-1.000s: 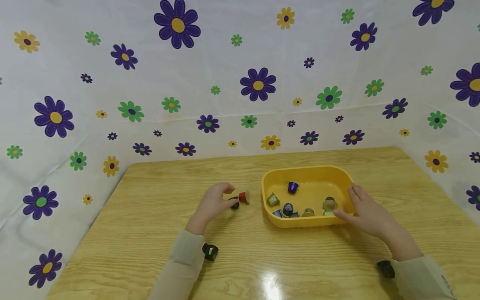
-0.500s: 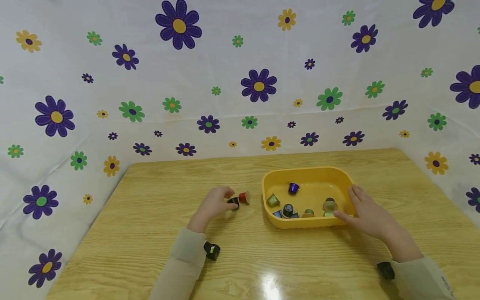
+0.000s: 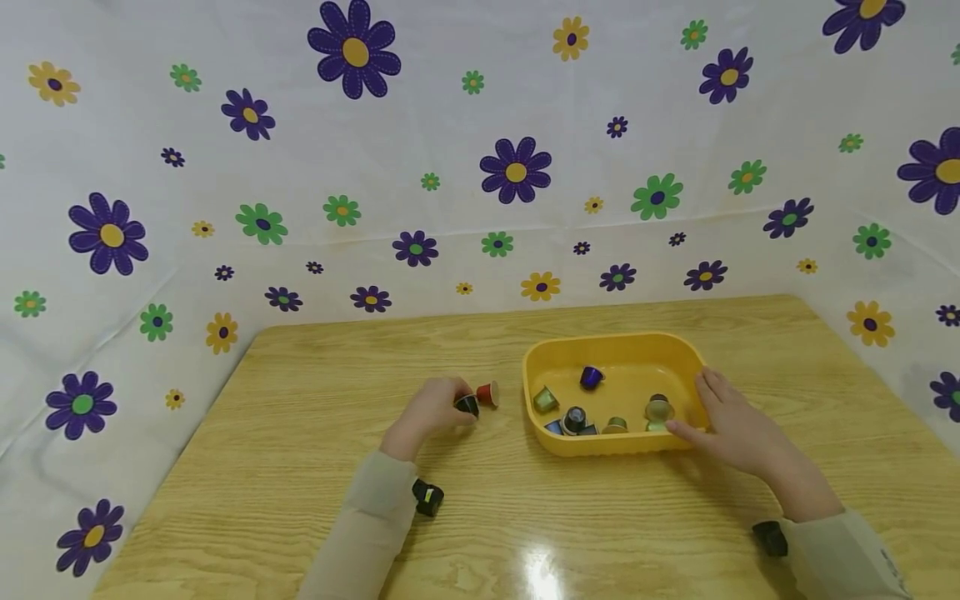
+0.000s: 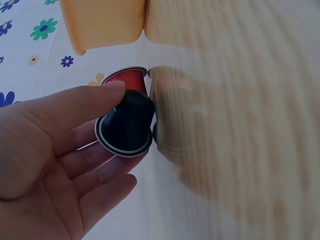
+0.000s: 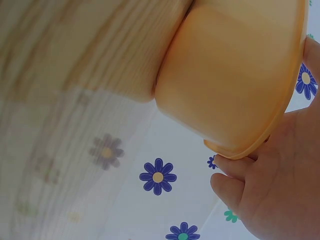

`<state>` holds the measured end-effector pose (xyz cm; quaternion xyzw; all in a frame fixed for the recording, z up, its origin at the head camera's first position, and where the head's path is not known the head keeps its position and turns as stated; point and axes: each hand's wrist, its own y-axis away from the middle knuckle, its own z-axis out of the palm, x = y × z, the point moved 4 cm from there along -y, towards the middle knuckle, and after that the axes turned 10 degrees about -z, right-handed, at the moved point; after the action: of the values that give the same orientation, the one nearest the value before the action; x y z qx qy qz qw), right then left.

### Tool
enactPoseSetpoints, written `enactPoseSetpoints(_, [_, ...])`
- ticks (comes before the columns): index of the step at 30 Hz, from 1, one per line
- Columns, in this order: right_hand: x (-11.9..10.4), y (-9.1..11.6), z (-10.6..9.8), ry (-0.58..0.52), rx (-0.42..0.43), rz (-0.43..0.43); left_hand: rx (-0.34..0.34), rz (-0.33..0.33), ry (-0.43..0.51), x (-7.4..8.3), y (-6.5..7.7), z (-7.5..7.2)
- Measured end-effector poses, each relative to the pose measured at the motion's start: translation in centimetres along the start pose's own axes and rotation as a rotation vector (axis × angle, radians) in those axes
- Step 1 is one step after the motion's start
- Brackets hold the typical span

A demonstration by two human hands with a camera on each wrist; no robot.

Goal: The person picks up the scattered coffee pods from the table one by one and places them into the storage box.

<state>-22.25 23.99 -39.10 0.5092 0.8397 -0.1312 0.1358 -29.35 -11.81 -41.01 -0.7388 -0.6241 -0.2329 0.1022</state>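
Observation:
My left hand (image 3: 429, 412) pinches a dark, almost black coffee capsule (image 4: 127, 122) at the table surface. In the left wrist view the thumb lies over the capsule's side, with fingers behind its rim. A red coffee capsule (image 3: 487, 393) lies on its side just beyond, partly hidden by the dark one in the left wrist view. The right hand (image 3: 738, 437) rests on the right front corner of a yellow plastic tray (image 3: 600, 446), its fingers extended along the rim and the thumb across the corner.
Inside the tray lie several capsules, among them a purple-blue one (image 3: 592, 377), a green one (image 3: 545, 400) and a dark one (image 3: 575, 419). Under everything is a wood-grain table (image 3: 315, 467). A white flowered cloth (image 3: 420, 125) encloses the back and sides.
The left thumb and fingers have closed on the dark capsule, which has tilted. The purple-blue capsule has shifted slightly rightward in the tray. My right hand has stayed at the corner.

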Motion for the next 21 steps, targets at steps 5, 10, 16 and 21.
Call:
enactPoseSetpoints(5, [-0.01, 0.01, -0.04, -0.008, -0.003, 0.002, -0.036, -0.004, -0.001, 0.18, -0.04, 0.30])
enactPoseSetpoints(10, [-0.04, 0.01, -0.12, -0.013, -0.004, 0.000, -0.060, -0.024, -0.014, 0.27, 0.00, 0.36])
enactPoseSetpoints(16, [-0.09, 0.01, -0.16, -0.006, 0.000, -0.004, -0.066, -0.019, -0.037, 0.36, 0.13, 0.33])
enactPoseSetpoints(21, [-0.17, 0.02, -0.18, 0.004, 0.003, -0.006, -0.062, -0.005, -0.047, 0.40, 0.26, 0.28])
